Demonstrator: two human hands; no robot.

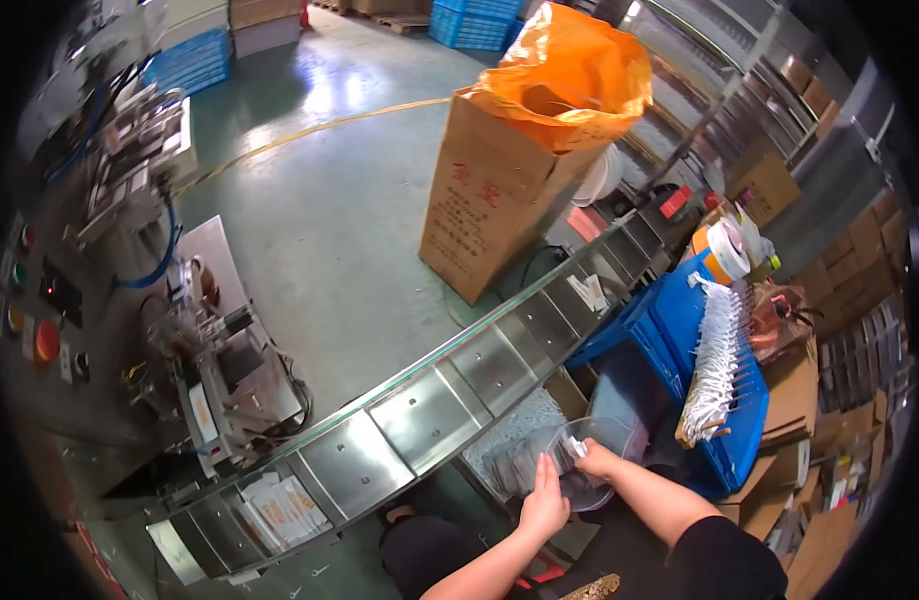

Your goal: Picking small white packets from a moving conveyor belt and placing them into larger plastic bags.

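My left hand is stretched out, its fingers straight and side by side, beside a clear plastic tub. Whether it touches the tub I cannot tell. Between the thumb and fingers of my right hand is a small white piece, over the same tub. What the piece is exactly is too small to make out. Just beyond my hands, many small whitish pieces lie in a box, with a cluster of grey thin pieces next to my left fingertips.
A metal conveyor with compartments crosses in front of me, several white packets at its left. Beyond it stands a tall carton with an orange bag. On my right, a blue bin bears a white bristly bundle. Machinery stands left.
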